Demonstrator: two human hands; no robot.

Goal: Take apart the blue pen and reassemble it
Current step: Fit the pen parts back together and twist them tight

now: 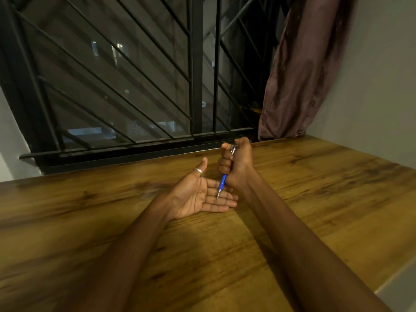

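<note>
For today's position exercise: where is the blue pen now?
Head view, near the centre: the blue pen is gripped in the right hand, tip pointing down at the fingers of the open left hand, above the wooden table.

No legible text — no labels, brands, numbers anywhere.

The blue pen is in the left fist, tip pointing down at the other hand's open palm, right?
No, the head view shows the right hand gripping the blue pen in its fist, tip pointing down at the open left hand.
</note>
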